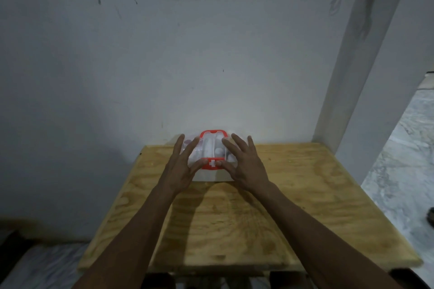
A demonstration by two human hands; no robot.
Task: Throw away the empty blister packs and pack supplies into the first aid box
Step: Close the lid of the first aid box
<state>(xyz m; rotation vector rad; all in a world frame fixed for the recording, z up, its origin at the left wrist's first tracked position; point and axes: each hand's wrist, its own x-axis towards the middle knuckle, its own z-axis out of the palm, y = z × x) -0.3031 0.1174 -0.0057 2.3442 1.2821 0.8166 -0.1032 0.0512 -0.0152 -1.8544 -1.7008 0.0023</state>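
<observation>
A clear plastic first aid box [212, 176] with a red handle and a red latch bearing a white cross stands at the far edge of the wooden table, against the wall. Its lid is down, and pale supplies show through the plastic. My left hand [182, 166] rests on the box's left side with fingers spread over the lid and thumb at the red latch. My right hand [244, 164] lies on the right side the same way, thumb at the latch. No blister packs are in view.
The plywood table [305, 195] reaches from the wall towards me. A white pillar [352, 101] rises at the right behind the table. Tiled floor [404, 159] lies to the right, and a dark object sits at its far right edge.
</observation>
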